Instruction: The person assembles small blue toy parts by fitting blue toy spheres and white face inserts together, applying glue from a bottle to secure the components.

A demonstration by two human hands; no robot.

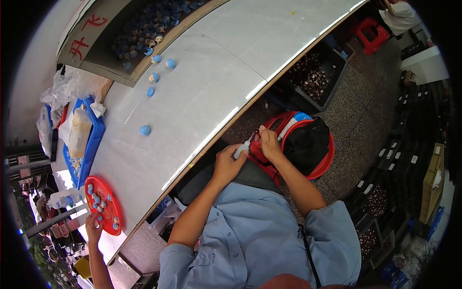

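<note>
My left hand [227, 164] grips a small white tube [242, 149] that points up and to the right. My right hand [268, 143] meets the tube's tip with pinched fingers, and they seem to hold a tiny piece too small to make out. Both hands hover below the edge of the white table [202, 91], over a red basket [323, 164] that holds a black bag [308, 142]. My blue shirt fills the lower middle.
Several small blue caps [145, 130] lie loose on the table. A grey bin [144, 29] of dark blue pieces stands at the back. A blue tray [91, 144] holds a plastic bag. Another person's hand [93, 226] holds a red plate [107, 204] of blue pieces. A black crate [313, 77] and a red stool [373, 33] stand on the floor.
</note>
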